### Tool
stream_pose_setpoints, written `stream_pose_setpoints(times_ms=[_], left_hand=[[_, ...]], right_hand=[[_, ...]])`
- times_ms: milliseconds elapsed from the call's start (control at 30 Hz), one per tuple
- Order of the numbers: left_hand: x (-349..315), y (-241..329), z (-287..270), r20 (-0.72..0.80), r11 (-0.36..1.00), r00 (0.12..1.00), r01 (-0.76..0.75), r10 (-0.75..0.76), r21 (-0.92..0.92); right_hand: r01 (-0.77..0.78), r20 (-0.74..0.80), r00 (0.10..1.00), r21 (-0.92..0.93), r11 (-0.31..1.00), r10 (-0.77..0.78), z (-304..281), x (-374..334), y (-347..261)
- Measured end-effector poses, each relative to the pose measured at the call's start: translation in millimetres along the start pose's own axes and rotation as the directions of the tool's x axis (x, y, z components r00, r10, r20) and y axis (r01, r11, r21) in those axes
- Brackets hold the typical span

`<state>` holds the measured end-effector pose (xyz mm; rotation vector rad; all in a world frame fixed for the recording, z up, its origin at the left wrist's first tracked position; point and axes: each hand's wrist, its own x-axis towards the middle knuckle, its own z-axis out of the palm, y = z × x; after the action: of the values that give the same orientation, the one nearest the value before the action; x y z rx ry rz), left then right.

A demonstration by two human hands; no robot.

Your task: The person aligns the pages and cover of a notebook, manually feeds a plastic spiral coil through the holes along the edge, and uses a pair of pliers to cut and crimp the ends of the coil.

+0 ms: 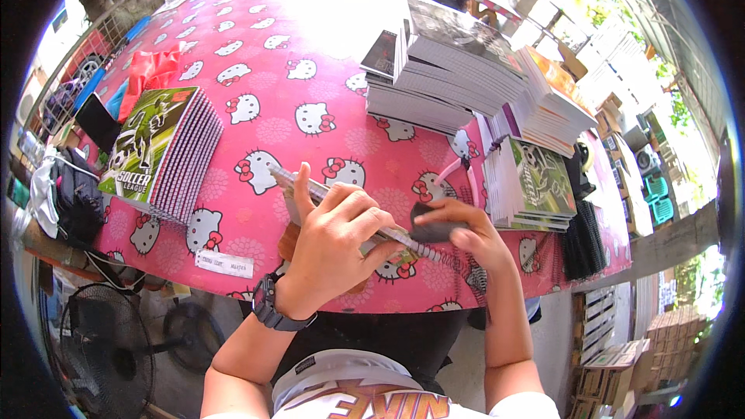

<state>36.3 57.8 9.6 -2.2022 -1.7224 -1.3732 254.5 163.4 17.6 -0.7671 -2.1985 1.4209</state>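
Note:
My left hand (pixel 337 229) grips a thin notebook (pixel 399 237), tilted on its edge just above the table's near side. A dark spiral binding coil (pixel 438 256) runs along the notebook's edge and trails off to the right. In my right hand (pixel 473 233) is a flat dark grey piece (pixel 434 223), pressed close to that edge; its exact kind is unclear. Part of a brown wooden object (pixel 289 244) shows beneath my left hand. Beyond my right hand lies a pink-handled tool (pixel 472 178), its working end hard to make out.
The table has a pink patterned cover (pixel 264 132). Green-covered notebooks stand stacked at left (pixel 159 143) and right (pixel 543 182). Taller book piles (pixel 458 54) rise behind. Black coils (pixel 583 244) hang at the right edge; a paper strip (pixel 223 264) lies near left. A fan (pixel 97 349) stands below.

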Motion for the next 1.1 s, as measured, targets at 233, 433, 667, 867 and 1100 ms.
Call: stream_pose_setpoints(times_ms=[233,433,667,867,1100], left_hand=[[2.5,0.1,-0.8,-0.004,0.999,1.0,-0.002,0.002,-0.039],[5.3,4.1,-7.1,0.013,0.992,0.998,0.063,-0.061,-0.11],[7.6,-13.3,-17.4,0.006,0.998,0.998,0.061,-0.061,-0.034],[5.7,-15.9,-17.8,0.0,0.992,0.996,0.086,-0.086,-0.089],[4.4,-17.9,-17.4,0.006,0.996,0.998,0.058,-0.058,-0.067]], right_hand=[[0.023,0.02,1.0,-0.095,0.995,-0.022,-6.2,4.4,-11.3],[0.111,0.084,0.986,0.33,0.938,-0.146,-8.6,11.6,-22.2],[-0.036,0.074,0.996,-0.088,0.995,0.043,-2.6,25.7,-26.4],[0.139,0.133,0.98,0.081,0.987,-0.149,8.6,31.4,-24.7],[-0.047,0.101,0.994,-0.018,0.999,0.048,10.4,42.2,-24.1]])
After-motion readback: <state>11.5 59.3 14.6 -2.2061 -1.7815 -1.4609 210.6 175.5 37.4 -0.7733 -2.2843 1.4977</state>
